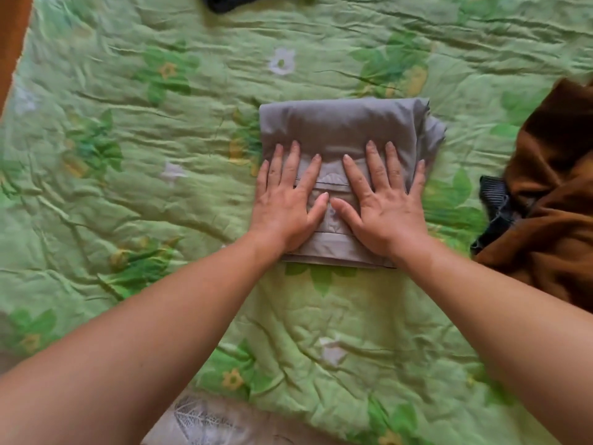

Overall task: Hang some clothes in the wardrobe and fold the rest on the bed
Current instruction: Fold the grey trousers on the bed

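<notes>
A grey garment (343, 123) lies folded into a thick rectangle in the middle of the bed. Both hands lie flat on its near half, side by side, fingers straight and spread. My left hand (287, 200) presses the left part, its thumb pointing inward. My right hand (386, 200) presses the right part, with its little finger along the fold's right edge. The thumbs almost meet over a stitched seam in the cloth.
A green flowered quilt (144, 203) covers the bed. A brown garment (552, 194) lies crumpled at the right edge with a dark ribbed piece (495, 203) beside it. Another dark garment (231, 3) shows at the top edge. A brown surface (12, 33) borders the bed at the top left.
</notes>
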Motion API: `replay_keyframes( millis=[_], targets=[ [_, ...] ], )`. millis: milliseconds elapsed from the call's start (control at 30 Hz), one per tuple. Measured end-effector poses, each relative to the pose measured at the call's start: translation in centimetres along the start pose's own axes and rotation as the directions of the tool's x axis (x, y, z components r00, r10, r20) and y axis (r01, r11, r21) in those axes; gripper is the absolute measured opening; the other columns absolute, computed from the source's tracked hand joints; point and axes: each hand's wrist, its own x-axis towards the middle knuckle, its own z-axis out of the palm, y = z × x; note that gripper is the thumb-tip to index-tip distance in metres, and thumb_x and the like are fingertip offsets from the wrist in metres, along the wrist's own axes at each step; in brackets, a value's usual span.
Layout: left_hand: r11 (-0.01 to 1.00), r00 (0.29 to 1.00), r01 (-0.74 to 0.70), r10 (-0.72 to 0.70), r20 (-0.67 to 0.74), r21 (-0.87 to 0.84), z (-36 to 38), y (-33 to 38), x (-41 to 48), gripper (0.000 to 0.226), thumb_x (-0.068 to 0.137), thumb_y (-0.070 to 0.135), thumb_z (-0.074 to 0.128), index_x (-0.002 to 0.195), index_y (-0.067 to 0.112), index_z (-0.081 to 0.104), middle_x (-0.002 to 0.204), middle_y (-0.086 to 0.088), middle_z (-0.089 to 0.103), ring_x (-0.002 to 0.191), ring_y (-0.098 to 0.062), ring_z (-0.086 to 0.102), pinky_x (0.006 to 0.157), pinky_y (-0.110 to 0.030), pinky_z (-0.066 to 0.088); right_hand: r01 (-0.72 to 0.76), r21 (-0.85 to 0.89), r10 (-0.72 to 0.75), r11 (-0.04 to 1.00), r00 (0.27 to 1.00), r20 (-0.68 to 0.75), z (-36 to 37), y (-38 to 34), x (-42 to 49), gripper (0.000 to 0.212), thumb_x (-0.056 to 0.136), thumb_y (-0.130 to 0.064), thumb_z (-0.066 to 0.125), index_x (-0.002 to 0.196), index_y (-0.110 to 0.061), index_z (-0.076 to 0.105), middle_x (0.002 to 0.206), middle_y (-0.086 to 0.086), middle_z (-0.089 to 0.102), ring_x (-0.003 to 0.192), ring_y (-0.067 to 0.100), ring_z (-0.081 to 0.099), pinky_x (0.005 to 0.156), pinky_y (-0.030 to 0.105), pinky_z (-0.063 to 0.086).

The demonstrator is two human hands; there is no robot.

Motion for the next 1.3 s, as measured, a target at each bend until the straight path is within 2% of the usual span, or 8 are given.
replay_keyframes(
  millis=[133, 333, 600, 767, 900, 967, 1167, 1300],
  targets=[
    [0.995, 0.988, 0.005, -0.02, -0.151, -0.098, -2.5, -0.6, 1.1, 0.065, 0.094, 0.057, 0.031, 0.153, 0.031, 0.039, 0.168, -0.005, 0.012, 0.155, -0.028, 0.0, 0.122, -0.055, 0.005, -0.005, 0.124, 0.027, 0.992, 0.984, -0.177, -3.4, 0.5, 1.2, 0.069, 0.097, -0.072, 0.009, 0.148, -0.04, 0.042, 0.162, 0.007, 0.029, 0.151, 0.031, 0.017, 0.116, 0.071, -0.003],
    [0.999, 0.993, 0.041, -0.043, -0.108, -0.023, -1.0, -1.4, 5.9, 0.074, 0.094, 0.062, 0.03, 0.16, 0.036, 0.011, 0.169, -0.002, -0.006, 0.154, -0.031, -0.013, 0.122, -0.059, -0.002, -0.042, 0.002, 0.042, 0.999, 0.996, -0.082, -2.6, 1.8, 7.2, 0.075, 0.092, -0.08, 0.005, 0.159, -0.045, 0.001, 0.17, -0.002, -0.009, 0.154, 0.031, -0.015, 0.114, 0.071, -0.012],
    [0.939, 0.993, 0.056, -0.086, -0.076, -0.339, -1.6, -1.7, 4.2, 0.073, 0.096, 0.056, 0.047, 0.16, 0.029, 0.023, 0.168, -0.007, -0.012, 0.154, -0.026, -0.015, 0.126, -0.047, 0.002, -0.157, 0.236, 0.186, 0.959, 0.977, -0.107, -2.4, 1.7, 4.7, 0.069, 0.097, -0.07, 0.032, 0.159, -0.042, 0.017, 0.169, 0.01, -0.011, 0.155, 0.031, -0.013, 0.121, 0.062, -0.006],
    [0.555, 0.914, 0.307, -0.399, 0.076, -0.773, -2.1, -0.6, -2.8, 0.061, 0.09, 0.029, 0.071, 0.146, 0.035, 0.046, 0.157, -0.008, 0.02, 0.142, -0.016, 0.032, 0.115, -0.017, 0.023, -0.469, 0.697, 0.519, 0.543, 0.839, 0.16, -3.7, 1.2, -1.6, 0.065, 0.089, -0.043, 0.07, 0.149, -0.041, 0.043, 0.158, 0.017, 0.015, 0.145, 0.034, 0.022, 0.122, 0.037, 0.019],
    [0.366, 0.916, 0.33, -0.347, 0.201, -0.87, -3.8, -2.4, -1.7, 0.061, 0.083, 0.003, 0.073, 0.135, 0.03, 0.054, 0.13, 0.001, 0.058, 0.118, -0.014, 0.06, 0.103, -0.023, 0.048, -0.434, 0.897, 0.357, 0.079, 0.853, 0.381, -5.6, 3.2, -1.1, 0.054, 0.08, -0.012, 0.081, 0.126, -0.034, 0.062, 0.136, 0.005, 0.056, 0.115, 0.018, 0.059, 0.101, 0.035, 0.051],
    [0.334, 0.928, 0.352, -0.25, 0.277, -0.874, -5.2, -3.3, -0.7, 0.068, 0.079, -0.004, 0.073, 0.134, 0.03, 0.052, 0.126, 0.007, 0.06, 0.115, -0.012, 0.062, 0.098, -0.024, 0.051, -0.433, 0.901, 0.209, -0.026, 0.879, 0.428, -6.5, 3.7, -0.7, 0.056, 0.076, 0.002, 0.079, 0.12, -0.031, 0.066, 0.129, 0.006, 0.064, 0.112, 0.026, 0.067, 0.095, 0.045, 0.057],
    [0.63, 0.946, 0.317, -0.156, 0.285, -0.709, -10.8, -2.3, -1.0, 0.077, 0.076, 0.0, 0.075, 0.146, 0.02, 0.049, 0.139, -0.002, 0.059, 0.118, -0.014, 0.062, 0.108, -0.031, 0.047, -0.317, 0.773, 0.147, 0.55, 0.947, 0.284, -11.2, 2.4, -2.1, 0.059, 0.078, -0.013, 0.075, 0.13, -0.036, 0.058, 0.12, -0.003, 0.064, 0.102, 0.019, 0.064, 0.086, 0.03, 0.053],
    [0.849, 0.955, 0.199, -0.056, 0.291, -0.489, -18.3, -0.5, -3.2, 0.086, 0.075, 0.02, 0.081, 0.151, 0.025, 0.042, 0.145, -0.003, 0.056, 0.125, -0.02, 0.058, 0.103, -0.028, 0.047, -0.266, 0.62, 0.121, 0.738, 0.956, 0.265, -19.0, 1.9, -5.9, 0.067, 0.078, -0.029, 0.075, 0.139, -0.036, 0.05, 0.124, 0.003, 0.06, 0.106, 0.022, 0.06, 0.08, 0.028, 0.046]
  ],
)
